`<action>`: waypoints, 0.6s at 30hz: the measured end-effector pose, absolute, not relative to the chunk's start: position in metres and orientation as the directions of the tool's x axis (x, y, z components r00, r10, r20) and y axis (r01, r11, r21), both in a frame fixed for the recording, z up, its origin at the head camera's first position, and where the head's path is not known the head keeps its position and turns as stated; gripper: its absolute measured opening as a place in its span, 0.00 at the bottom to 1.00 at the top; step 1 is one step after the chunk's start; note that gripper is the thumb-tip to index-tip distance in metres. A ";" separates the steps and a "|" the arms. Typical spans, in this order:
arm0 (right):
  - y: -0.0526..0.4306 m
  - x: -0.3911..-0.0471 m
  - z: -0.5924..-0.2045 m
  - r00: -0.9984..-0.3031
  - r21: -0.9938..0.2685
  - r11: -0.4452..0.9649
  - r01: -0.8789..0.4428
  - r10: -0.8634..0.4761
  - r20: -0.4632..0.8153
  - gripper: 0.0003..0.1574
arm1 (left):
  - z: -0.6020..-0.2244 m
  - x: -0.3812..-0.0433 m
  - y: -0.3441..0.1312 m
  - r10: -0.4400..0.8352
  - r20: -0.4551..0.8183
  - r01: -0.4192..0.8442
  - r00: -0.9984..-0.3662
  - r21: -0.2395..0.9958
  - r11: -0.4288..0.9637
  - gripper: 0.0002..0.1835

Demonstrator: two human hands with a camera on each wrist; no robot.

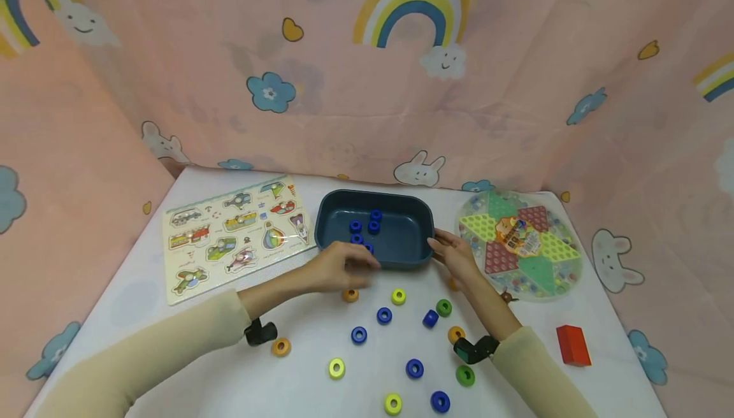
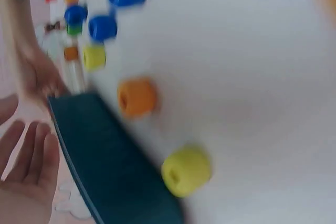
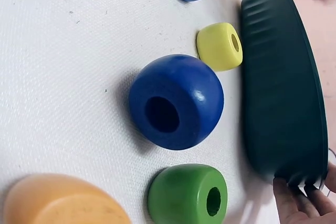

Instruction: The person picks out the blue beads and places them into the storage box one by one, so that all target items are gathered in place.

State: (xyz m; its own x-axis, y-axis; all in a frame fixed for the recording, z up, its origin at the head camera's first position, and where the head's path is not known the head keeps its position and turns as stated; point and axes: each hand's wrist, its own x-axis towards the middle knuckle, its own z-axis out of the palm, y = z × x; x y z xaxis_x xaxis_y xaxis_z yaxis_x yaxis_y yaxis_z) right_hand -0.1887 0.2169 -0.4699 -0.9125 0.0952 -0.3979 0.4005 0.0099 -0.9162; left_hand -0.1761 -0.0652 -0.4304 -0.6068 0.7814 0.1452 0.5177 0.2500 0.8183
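A dark teal tray [image 1: 401,249] stands mid-table with several blue rings [image 1: 364,225] in it. My left hand [image 1: 358,260] hovers at the tray's front rim, fingers straight and empty; in the left wrist view the palm [image 2: 26,174] is beside the tray wall [image 2: 105,166]. An orange ring [image 1: 350,295] lies just below that hand. My right hand [image 1: 446,247] touches the tray's right front corner, and its fingertips [image 3: 296,203] show against the tray [image 3: 283,87]. Blue [image 3: 176,100], yellow [image 3: 220,45] and green [image 3: 189,195] rings lie close by.
Loose rings in blue [image 1: 384,315], yellow [image 1: 336,367], green [image 1: 465,375] and orange [image 1: 281,346] are scattered over the white table's front. A vehicle puzzle board [image 1: 237,239] lies left, a round checkers board [image 1: 518,243] right, a red block [image 1: 572,345] at front right. Pink cloth walls surround.
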 end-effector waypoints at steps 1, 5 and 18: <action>0.216 -0.189 -0.470 -0.911 -0.915 0.014 0.404 0.095 -0.401 0.30 | -0.432 -0.168 -0.068 0.804 0.116 0.502 -0.584 0.829 0.245 0.15; 0.216 -0.189 -0.468 -0.909 -0.912 0.028 0.409 0.104 -0.404 0.30 | -0.444 -0.142 -0.074 0.865 -0.010 0.451 -0.501 0.851 0.270 0.17; 0.213 -0.187 -0.468 -0.924 -0.927 0.019 0.375 0.094 -0.372 0.30 | -0.474 -0.109 -0.071 0.862 -0.012 0.567 -0.506 0.748 0.344 0.20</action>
